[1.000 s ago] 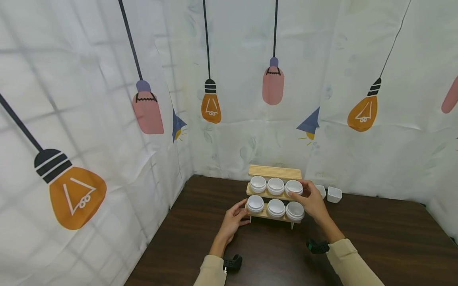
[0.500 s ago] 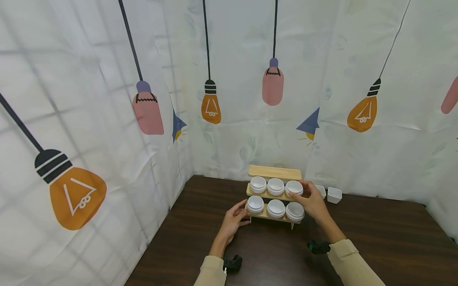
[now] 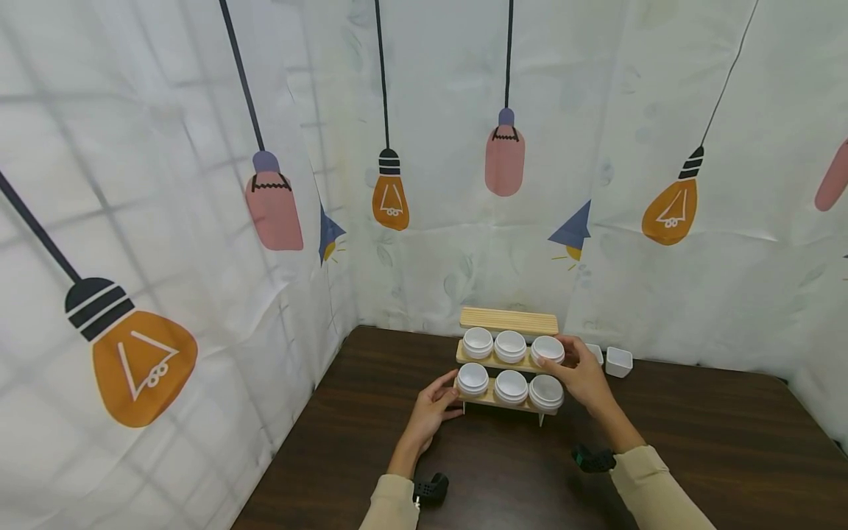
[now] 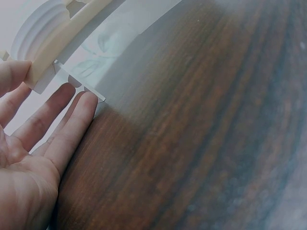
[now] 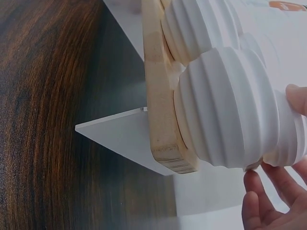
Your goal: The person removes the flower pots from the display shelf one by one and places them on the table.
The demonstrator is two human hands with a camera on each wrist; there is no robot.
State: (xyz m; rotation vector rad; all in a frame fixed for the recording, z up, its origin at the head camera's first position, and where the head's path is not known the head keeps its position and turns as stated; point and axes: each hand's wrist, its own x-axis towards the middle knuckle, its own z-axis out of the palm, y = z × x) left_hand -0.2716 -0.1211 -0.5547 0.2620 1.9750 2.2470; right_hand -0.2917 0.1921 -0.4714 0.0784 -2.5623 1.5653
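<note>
White curtains printed with hanging light bulbs close in around a dark wooden table. Between the two hands stands a stepped wooden rack carrying six white ribbed jars in two rows of three, its top step bare. The right hand curls its thumb and fingertips around the jar at the right end of the upper row; the right wrist view shows fingertips touching that jar's rim, the jar seated in its hole in the rack. The left hand rests at the rack's lower left corner, just beside the nearest lower jar; the left wrist view shows its fingers straight and relaxed, tips against the rack's white leg, palm open. Just beyond the right hand, two small white square dishes sit near the curtain. Both sleeves are cream, with a black wrist-mounted device below each hand.
</note>
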